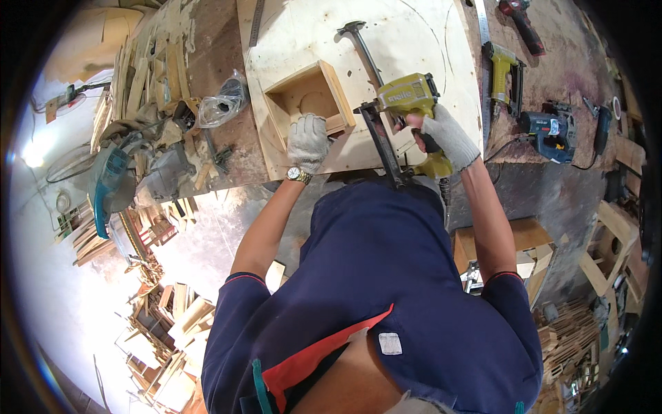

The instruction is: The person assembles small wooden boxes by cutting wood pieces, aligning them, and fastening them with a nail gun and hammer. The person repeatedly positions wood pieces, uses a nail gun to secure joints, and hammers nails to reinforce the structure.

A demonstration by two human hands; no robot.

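A worn workbench [221,62] carries a plywood sheet [414,34] with a wooden box [310,96] and a hammer [362,48]; wood scraps [148,69] lie left, and a nail gun [503,76] and a blue power tool [552,131] lie right.

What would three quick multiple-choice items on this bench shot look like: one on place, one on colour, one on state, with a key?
1. Where does the left hand rest?
A. On the near side of the open wooden box
B. On the blue circular saw
C. On the hammer

2. What colour is the body of the nail gun in the right hand?
A. Red
B. Yellow-green
C. White

3. How does the wooden box lie?
A. Shut with a lid
B. Flat in separate boards
C. Open side up, a round hole in its bottom panel

Key: 1 A, the gloved left hand presses on the box wall nearest the person. 2 B, the tool's housing is yellow-green with a black magazine. 3 C, the inside shows from above, with a circular cut-out in its floor.
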